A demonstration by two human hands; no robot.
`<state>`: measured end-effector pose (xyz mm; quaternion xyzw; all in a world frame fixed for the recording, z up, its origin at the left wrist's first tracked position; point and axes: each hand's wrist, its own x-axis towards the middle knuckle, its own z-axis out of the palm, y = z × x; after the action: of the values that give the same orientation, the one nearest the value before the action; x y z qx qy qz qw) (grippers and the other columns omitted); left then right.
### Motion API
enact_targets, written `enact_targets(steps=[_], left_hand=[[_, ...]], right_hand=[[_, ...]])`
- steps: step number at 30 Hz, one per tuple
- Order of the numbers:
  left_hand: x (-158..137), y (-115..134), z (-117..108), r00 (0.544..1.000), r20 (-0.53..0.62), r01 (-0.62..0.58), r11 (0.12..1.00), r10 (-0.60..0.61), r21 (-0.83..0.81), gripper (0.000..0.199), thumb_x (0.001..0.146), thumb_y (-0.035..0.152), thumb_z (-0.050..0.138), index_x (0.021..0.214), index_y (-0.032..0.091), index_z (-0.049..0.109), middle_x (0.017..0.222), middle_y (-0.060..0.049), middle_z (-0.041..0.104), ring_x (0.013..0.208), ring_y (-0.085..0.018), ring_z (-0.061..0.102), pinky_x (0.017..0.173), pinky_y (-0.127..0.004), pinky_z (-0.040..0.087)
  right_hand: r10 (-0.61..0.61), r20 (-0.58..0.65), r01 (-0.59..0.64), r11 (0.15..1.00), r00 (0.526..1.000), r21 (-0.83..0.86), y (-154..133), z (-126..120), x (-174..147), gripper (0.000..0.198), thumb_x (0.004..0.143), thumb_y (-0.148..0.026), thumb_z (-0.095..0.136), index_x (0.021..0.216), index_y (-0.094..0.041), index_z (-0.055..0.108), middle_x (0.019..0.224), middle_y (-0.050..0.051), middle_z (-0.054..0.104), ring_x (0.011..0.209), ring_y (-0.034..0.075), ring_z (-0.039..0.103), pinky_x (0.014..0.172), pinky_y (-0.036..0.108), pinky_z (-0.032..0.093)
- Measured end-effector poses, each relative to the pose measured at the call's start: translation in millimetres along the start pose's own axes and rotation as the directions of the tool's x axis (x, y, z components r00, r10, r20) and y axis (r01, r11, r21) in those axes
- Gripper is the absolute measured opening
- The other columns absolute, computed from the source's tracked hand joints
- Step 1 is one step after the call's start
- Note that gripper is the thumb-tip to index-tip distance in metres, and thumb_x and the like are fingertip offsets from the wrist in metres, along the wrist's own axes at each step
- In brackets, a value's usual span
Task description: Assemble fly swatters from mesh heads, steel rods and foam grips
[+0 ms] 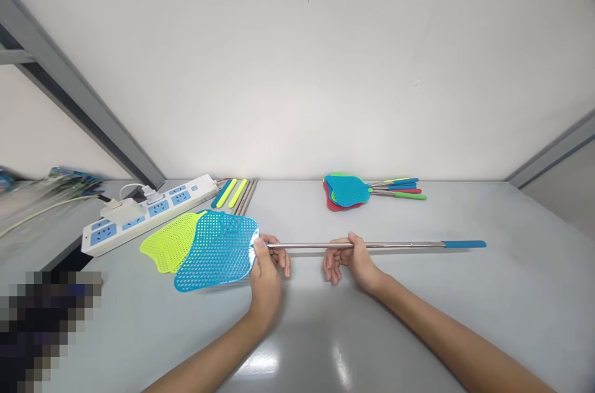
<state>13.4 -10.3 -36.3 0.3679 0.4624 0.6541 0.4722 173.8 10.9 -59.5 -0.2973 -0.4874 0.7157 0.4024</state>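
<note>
- Holding the blue fly swatter point(218, 250) crosswise over the grey table point(465, 318), we support it with both hands, its mesh to the left and its blue grip point(465, 244) to the right.
- Our left hand point(267, 272) is partly closed at the mesh's neck: thumb on top, fingers loosely curled.
- Our right hand point(360, 260) has the metal shaft point(311, 246) under its thumb, near mid-length; its fingers are half open.
- Caution: the shaft appears sectioned. We judge that an endwise push could collapse it, and that a hard pull could strain the neck.
- Caution: the mesh overlaps the yellow-green mesh heads point(170, 241) in our view; contact cannot be confirmed. Sweeping left could snag or shift them.
- Caution: a loose right hold could let the grip end dip or swing.
- Surface: the table is smooth, with bright reflections near us. At its rear we find loose grip sleeves point(238, 193) beside metal rods point(246, 194), and a swatter pile point(346, 191) farther right.
- Room: a power strip point(160, 209) with plugs inserted lies at left; a pale wall point(372, 70) stands behind, with a metal frame point(93, 89) at left.
</note>
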Motion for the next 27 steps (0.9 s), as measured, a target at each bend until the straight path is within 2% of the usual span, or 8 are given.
enact_targets(steps=[12,21,27], left_hand=[[-8.3,0.0,3.9,0.999,0.044,0.023,0.998,-0.025,0.053,0.035,0.080,0.051,0.027,0.074,0.020,0.040,0.042,0.007,0.038,0.033,-0.007,0.037,0.037,-0.018,0.030],[-21.9,6.4,7.1,0.997,0.041,-0.070,0.989,0.065,0.133,0.033,0.083,0.047,0.024,0.072,0.020,0.039,0.046,0.006,0.041,0.037,-0.008,0.042,0.044,-0.021,0.035],[-12.6,6.7,5.2,0.998,0.055,-0.037,0.998,0.035,0.046,0.032,0.083,0.047,0.026,0.071,0.020,0.040,0.043,0.006,0.040,0.035,-0.008,0.040,0.039,-0.021,0.033]], right_hand=[[-0.003,-0.047,-0.002,0.994,0.999,-0.107,2.2,2.1,-2.3,0.062,0.077,-0.046,0.008,0.053,-0.013,0.055,0.045,0.008,0.056,0.036,0.013,0.048,0.038,0.025,0.033],[-0.019,-0.036,0.015,0.994,0.999,-0.107,0.5,4.3,-2.1,0.065,0.078,-0.045,0.006,0.054,-0.012,0.056,0.044,0.008,0.055,0.035,0.013,0.046,0.038,0.025,0.032],[-0.020,-0.076,0.008,0.987,0.997,-0.163,-2.0,5.1,-2.5,0.067,0.078,-0.050,0.005,0.055,-0.013,0.055,0.048,0.007,0.055,0.036,0.012,0.047,0.038,0.025,0.034]])
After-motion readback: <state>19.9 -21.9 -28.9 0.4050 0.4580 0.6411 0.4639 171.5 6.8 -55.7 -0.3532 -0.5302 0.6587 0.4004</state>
